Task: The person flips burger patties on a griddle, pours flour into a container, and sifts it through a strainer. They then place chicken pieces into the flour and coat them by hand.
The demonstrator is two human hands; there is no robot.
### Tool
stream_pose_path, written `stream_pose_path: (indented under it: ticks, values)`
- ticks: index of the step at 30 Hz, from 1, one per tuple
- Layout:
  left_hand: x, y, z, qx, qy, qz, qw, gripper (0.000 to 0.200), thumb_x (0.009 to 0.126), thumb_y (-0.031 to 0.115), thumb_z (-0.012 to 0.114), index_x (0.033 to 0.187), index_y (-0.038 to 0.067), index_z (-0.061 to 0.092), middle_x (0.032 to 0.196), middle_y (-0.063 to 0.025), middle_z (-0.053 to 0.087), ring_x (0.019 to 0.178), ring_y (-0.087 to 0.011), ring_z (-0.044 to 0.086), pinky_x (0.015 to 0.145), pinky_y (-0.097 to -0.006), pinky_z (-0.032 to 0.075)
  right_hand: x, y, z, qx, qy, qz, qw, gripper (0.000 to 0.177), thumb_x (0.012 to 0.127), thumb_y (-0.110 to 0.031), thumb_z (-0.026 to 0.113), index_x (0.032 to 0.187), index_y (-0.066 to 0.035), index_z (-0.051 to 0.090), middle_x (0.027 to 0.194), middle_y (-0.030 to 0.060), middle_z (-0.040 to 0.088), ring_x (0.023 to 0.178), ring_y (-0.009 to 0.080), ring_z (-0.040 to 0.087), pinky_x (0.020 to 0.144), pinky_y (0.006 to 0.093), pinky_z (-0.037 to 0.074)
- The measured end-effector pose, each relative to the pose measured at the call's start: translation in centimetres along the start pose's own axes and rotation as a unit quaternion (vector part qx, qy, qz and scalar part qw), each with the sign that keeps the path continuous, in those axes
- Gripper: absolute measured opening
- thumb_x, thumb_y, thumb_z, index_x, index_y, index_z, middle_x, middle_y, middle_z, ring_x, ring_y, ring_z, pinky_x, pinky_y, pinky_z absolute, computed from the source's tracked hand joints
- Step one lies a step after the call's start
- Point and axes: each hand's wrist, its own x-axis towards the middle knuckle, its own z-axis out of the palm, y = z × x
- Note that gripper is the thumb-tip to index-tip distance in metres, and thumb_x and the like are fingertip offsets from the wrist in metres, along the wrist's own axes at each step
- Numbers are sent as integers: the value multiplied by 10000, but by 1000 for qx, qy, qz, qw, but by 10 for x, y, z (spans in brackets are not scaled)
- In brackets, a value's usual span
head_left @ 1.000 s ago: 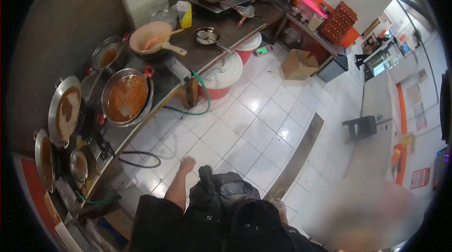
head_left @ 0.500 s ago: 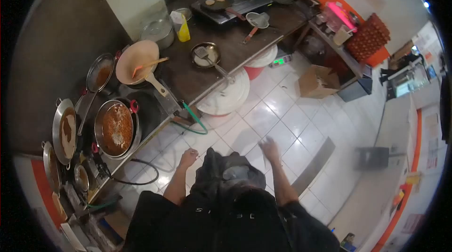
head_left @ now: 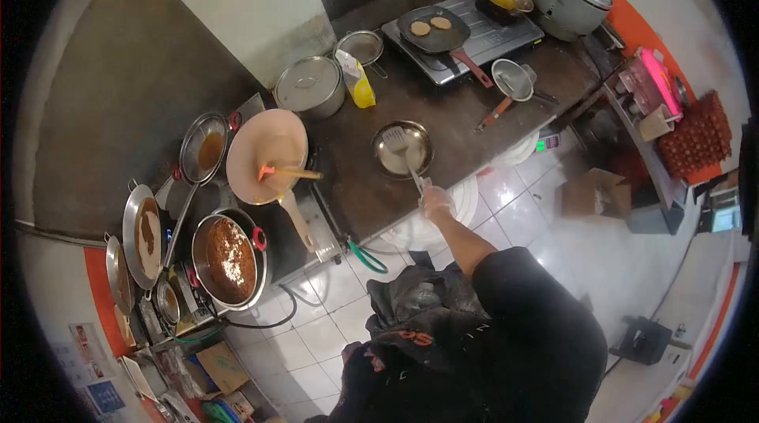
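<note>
My right hand (head_left: 437, 203) is closed on the handle of a metal slotted spatula (head_left: 394, 138). The spatula's head rests in a small round metal pan (head_left: 428, 149) near the counter's front edge. Of my left side only a small patch of skin shows by my dark clothing at the bottom; its fingers are hidden. A yellow and white packet (head_left: 361, 89) stands farther back, beside a lidded metal pot (head_left: 310, 84). To the right, a dark square pan (head_left: 433, 37) with two round browned patties sits on a silver stove (head_left: 451, 66).
A large pale wok (head_left: 267, 134) with an orange-headed utensil and a pot of red-brown food (head_left: 230, 265) stand on the left burners. A strainer (head_left: 512, 79) lies near the counter edge. A cardboard box (head_left: 597, 195) is on the floor at right.
My right hand has gone from over the floor to the counter and taken hold of the spatula handle. My body has turned and moved closer; my left hand has dropped almost out of sight.
</note>
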Motion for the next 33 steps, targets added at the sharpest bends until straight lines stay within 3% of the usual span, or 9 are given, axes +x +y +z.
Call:
stream_pose_path:
  ticks: [7,11,13,15,24,26,28,30,33]
  values:
    - [2,79,67,-43,15,3,999,319,938,260,617,1160,31,626,1040,-129,687,745,-251,697,550,-360,561,-31,15,-90,322,16,96,942,332,968,-291,549,1194,-47,550,1024,189,671,974,340,657,856,425,511]
    - [17,136,131,-66,6,27,997,320,938,260,617,1161,31,625,1041,-129,687,747,-252,697,552,-360,561,15,97,-112,299,259,-162,904,240,960,-159,615,1171,-51,578,1083,148,639,1027,219,625,887,335,504]
    - [20,152,162,-74,4,34,997,320,938,260,617,1162,31,625,1041,-130,687,748,-252,697,553,-360,561,31,113,-190,659,211,-110,713,238,980,-183,571,1183,-61,585,1101,171,642,1021,267,645,894,335,507]
    - [17,169,195,-83,3,39,996,321,939,261,617,1163,31,624,1042,-130,687,750,-252,697,553,-360,561,87,156,-249,301,323,-132,887,275,983,-190,525,1200,-26,571,1131,216,638,1026,354,645,906,381,513]
    - [-15,201,300,-132,35,16,991,323,939,261,617,1166,31,621,1043,-130,686,754,-252,697,558,-360,562,253,190,-383,152,151,-26,976,285,856,-183,613,1033,34,664,962,290,669,935,414,676,836,494,523]
    - [-23,201,309,-140,47,9,989,323,939,261,618,1167,32,621,1044,-130,686,755,-252,697,558,-360,562,269,195,-375,-178,221,-269,920,281,843,-163,649,1060,15,653,906,221,696,821,329,696,731,424,540]
    - [-29,204,316,-146,58,2,988,324,939,261,618,1168,32,620,1044,-130,686,757,-252,697,559,-361,562,291,188,-348,198,167,-223,940,236,847,-119,667,1052,-7,632,870,159,672,767,278,663,675,385,519]
    - [-34,204,321,-152,65,-5,986,324,939,261,618,1168,32,620,1045,-131,686,758,-252,697,560,-361,562,314,176,-324,809,-4,-29,587,211,855,-32,701,1034,-49,592,800,35,625,658,178,595,564,308,477]
    - [-37,203,324,-156,73,-12,985,325,939,261,618,1170,32,619,1045,-131,686,759,-252,697,562,-361,563,321,165,-309,859,-59,-18,508,228,860,-25,712,1036,-65,573,789,44,602,628,167,555,501,295,438]
